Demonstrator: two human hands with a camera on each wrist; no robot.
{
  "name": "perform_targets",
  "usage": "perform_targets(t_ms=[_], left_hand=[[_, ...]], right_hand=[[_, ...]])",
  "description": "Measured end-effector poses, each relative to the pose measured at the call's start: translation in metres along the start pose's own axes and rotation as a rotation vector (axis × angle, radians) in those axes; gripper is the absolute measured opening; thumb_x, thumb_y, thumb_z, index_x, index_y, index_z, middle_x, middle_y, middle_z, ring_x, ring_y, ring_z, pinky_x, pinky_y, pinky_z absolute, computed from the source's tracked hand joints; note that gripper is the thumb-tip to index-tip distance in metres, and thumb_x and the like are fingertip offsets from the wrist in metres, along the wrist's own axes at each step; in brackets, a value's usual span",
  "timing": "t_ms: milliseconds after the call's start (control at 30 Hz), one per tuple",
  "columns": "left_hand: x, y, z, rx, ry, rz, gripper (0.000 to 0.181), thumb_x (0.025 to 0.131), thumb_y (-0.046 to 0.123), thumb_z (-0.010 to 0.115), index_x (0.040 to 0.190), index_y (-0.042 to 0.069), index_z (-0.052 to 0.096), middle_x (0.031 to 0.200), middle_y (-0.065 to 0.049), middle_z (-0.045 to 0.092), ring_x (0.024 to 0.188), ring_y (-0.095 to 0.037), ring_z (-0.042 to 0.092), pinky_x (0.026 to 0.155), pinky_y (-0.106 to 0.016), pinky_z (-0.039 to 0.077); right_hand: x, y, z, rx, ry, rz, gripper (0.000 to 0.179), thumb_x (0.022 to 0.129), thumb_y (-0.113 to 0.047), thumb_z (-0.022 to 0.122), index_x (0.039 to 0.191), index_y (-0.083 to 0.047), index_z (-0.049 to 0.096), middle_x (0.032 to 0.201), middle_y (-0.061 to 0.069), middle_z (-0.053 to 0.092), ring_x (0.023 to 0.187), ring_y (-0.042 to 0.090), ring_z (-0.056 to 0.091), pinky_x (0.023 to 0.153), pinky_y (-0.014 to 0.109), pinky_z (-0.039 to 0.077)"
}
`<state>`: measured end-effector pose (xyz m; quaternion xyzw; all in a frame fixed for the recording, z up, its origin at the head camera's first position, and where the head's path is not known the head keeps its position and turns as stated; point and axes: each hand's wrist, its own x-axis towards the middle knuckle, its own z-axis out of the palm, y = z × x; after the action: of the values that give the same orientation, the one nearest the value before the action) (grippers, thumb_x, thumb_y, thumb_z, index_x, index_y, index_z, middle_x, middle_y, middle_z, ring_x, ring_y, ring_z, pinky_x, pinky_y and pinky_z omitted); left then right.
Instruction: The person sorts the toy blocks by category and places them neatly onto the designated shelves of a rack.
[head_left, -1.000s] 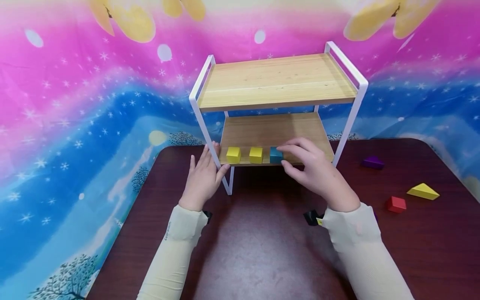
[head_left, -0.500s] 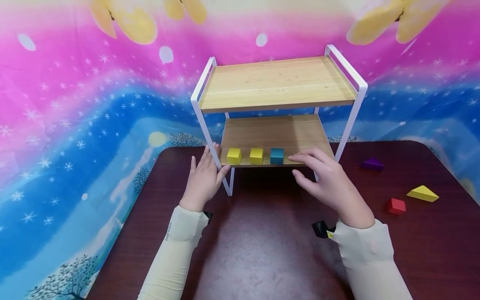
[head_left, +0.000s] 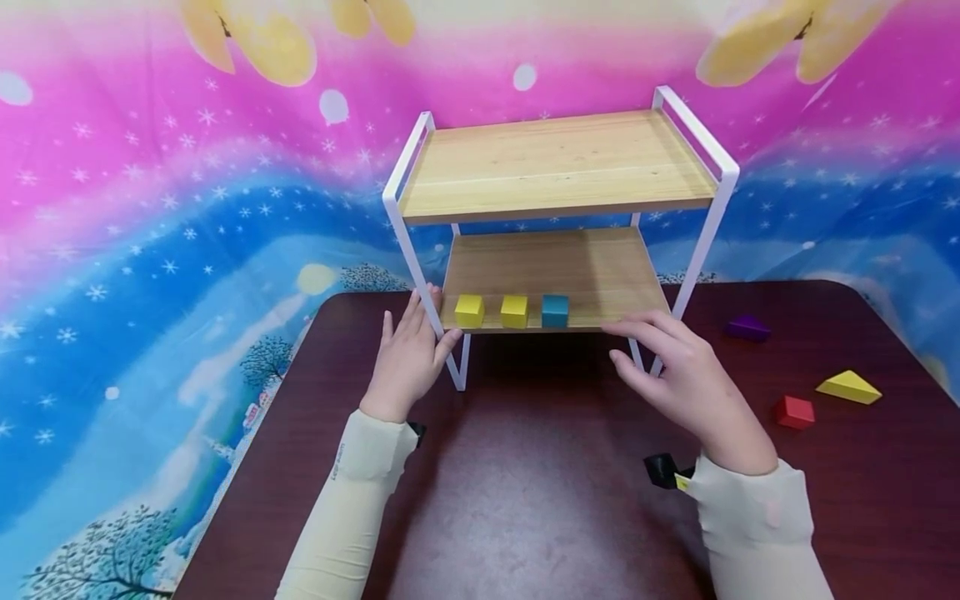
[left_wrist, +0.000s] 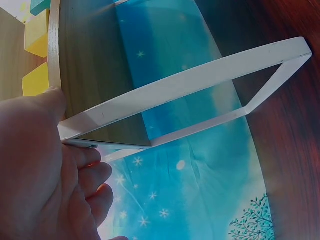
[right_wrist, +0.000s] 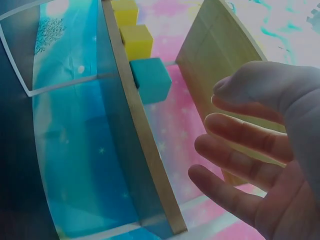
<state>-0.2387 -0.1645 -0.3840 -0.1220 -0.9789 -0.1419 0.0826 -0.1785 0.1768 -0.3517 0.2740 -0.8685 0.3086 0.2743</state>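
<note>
A two-tier shelf rack [head_left: 558, 204] with wooden boards and a white frame stands on the table. My left hand [head_left: 405, 362] holds its left front post, thumb across the front and fingers along the outer side. The left wrist view shows the thumb [left_wrist: 52, 102] against the corner by the lower board. Along that board's front edge sit two yellow cubes [head_left: 469, 311] [head_left: 514, 311] and a teal cube [head_left: 555, 310], spaced apart in a row. My right hand [head_left: 686, 383], holding nothing, hovers at the board's front right, its fingers [right_wrist: 235, 190] apart from the teal cube.
On the table [head_left: 510, 500] to the right lie a purple triangular block [head_left: 747, 327], a yellow triangular block [head_left: 849, 387] and a red cube [head_left: 794, 412]. A patterned cloth [head_left: 187, 167] hangs behind the rack.
My right hand has let go of the teal cube and drawn away to the right and towards me. The teal cube stays on the lower board. My left hand keeps its place.
</note>
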Motion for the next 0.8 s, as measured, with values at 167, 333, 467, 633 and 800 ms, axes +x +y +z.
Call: perform_targets(t_ms=[167,333,467,633,800], left_hand=[[0.001,0.000,0.000,-0.003,-0.008,-0.001,0.075,0.107,0.049,0.043,0.163,0.015,0.008,0.169,-0.003,0.012,0.156,-0.019,0.001,0.122,-0.060,-0.001],[0.000,0.000,0.000,-0.005,0.003,0.002,0.074,0.107,0.048,0.045,0.163,0.014,0.009,0.169,-0.004,0.014,0.156,-0.020,0.003,0.122,-0.060,-0.001],[0.000,0.001,0.000,-0.005,-0.002,0.000,0.074,0.107,0.048,0.044,0.163,0.015,0.008,0.169,-0.003,0.013,0.156,-0.019,0.003,0.122,-0.059,-0.001],[0.000,0.001,0.000,-0.005,0.002,0.004,0.074,0.107,0.048,0.044,0.163,0.014,0.009,0.169,-0.003,0.014,0.157,-0.021,0.004,0.122,-0.060,-0.001],[0.000,0.000,0.001,-0.011,0.014,0.009,0.075,0.107,0.048,0.044,0.163,0.013,0.010,0.169,-0.006,0.016,0.156,-0.021,0.004,0.121,-0.061,0.000]], right_hand=[[-0.009,0.006,-0.005,-0.019,0.016,0.009,0.038,0.076,0.004,0.084,0.112,-0.008,0.076,0.108,0.008,0.069,0.091,0.020,0.063,0.073,0.003,0.043],[-0.015,0.014,-0.012,-0.043,0.041,0.022,0.038,0.074,0.008,0.083,0.109,-0.005,0.076,0.106,0.009,0.069,0.093,0.021,0.063,0.088,-0.002,0.034],[-0.020,0.020,-0.018,-0.043,0.076,0.027,0.035,0.075,0.009,0.081,0.107,-0.003,0.076,0.104,0.010,0.068,0.095,0.021,0.062,0.092,0.000,0.034],[-0.025,0.025,-0.026,-0.053,0.103,0.050,0.034,0.075,0.009,0.079,0.106,-0.004,0.076,0.104,0.009,0.069,0.096,0.019,0.060,0.093,0.000,0.034],[-0.030,0.030,-0.031,-0.077,0.095,0.122,0.032,0.078,0.006,0.080,0.108,-0.006,0.077,0.106,0.008,0.069,0.098,0.021,0.060,0.091,-0.001,0.032]])
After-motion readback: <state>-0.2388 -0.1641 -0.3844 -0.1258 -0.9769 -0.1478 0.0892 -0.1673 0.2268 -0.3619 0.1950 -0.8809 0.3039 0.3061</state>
